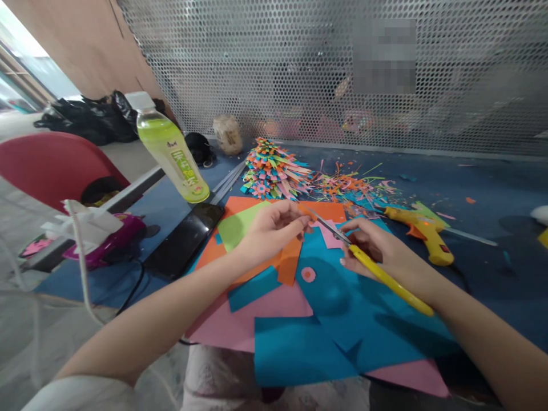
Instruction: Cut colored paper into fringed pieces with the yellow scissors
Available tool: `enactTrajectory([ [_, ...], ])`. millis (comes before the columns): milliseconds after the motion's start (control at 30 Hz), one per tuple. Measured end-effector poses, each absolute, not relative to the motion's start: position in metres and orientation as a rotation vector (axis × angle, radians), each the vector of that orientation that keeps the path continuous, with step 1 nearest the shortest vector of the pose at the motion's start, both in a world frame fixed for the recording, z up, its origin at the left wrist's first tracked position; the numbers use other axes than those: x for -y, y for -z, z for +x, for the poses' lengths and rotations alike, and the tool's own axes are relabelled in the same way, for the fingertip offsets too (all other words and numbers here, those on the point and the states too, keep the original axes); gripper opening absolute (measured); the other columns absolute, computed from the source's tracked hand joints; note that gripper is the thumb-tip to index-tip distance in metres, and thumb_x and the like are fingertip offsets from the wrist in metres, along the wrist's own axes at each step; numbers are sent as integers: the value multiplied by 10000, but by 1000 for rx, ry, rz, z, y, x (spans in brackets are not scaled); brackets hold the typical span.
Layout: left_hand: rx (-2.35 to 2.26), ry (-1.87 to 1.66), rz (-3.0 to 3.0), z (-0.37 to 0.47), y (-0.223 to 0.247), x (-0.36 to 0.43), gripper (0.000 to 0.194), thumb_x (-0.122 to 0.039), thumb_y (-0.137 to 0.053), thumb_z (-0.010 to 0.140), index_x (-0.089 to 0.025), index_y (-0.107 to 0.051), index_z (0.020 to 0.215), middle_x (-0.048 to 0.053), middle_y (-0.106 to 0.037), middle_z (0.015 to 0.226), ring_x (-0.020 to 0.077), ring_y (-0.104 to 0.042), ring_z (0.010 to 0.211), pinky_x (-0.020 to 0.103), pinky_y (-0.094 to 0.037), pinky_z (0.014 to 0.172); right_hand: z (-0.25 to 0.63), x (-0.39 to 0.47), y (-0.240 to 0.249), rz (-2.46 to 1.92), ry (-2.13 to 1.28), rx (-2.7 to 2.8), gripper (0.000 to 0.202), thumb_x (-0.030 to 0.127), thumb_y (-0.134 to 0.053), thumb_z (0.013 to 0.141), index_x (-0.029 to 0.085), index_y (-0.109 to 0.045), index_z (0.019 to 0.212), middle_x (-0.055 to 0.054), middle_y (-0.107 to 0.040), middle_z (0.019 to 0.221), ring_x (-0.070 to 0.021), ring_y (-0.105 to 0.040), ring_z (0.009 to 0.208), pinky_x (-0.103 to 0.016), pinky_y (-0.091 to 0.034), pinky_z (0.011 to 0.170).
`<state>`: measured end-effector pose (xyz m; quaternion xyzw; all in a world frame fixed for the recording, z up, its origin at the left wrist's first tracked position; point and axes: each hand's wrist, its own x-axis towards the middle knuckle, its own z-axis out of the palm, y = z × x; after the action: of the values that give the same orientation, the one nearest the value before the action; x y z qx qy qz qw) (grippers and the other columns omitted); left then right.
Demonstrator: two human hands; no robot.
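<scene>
Yellow-handled scissors point(385, 279) are held in my right hand point(372, 245), their blades pointing up and left toward my other hand. My left hand point(280, 222) is closed, thumb against fingers, over the orange paper; whatever is pinched there is too small to make out. Beneath both hands lie overlapping sheets: blue paper point(299, 348), pink paper point(265, 308), orange paper point(291, 260) and a green sheet point(235, 225). A small pink round piece with an orange centre point(308, 274) rests on the blue paper between my hands.
A cone of colourful paper strips point(274, 171) stands behind the sheets, with paper scraps point(351, 185) beside it. A yellow glue gun point(422, 231) lies at right. At left are a black phone point(184, 240), a green drink bottle point(171, 148) and a purple tissue box point(107, 242).
</scene>
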<state>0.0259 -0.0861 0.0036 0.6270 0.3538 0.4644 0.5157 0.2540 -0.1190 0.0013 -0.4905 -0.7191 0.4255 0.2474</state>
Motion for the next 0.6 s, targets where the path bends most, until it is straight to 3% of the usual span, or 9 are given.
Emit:
enactTrajectory([
  [600, -862, -1111, 1524, 25, -5, 87, 184, -268, -646, 806, -161, -548, 692, 5, -668, 656, 89, -614, 567, 228, -521, 577, 254, 119, -2, -1331, -1153, 1935, 347, 324, -735, 756, 281, -479, 987, 60, -526, 696, -139, -501, 629, -254, -384, 540],
])
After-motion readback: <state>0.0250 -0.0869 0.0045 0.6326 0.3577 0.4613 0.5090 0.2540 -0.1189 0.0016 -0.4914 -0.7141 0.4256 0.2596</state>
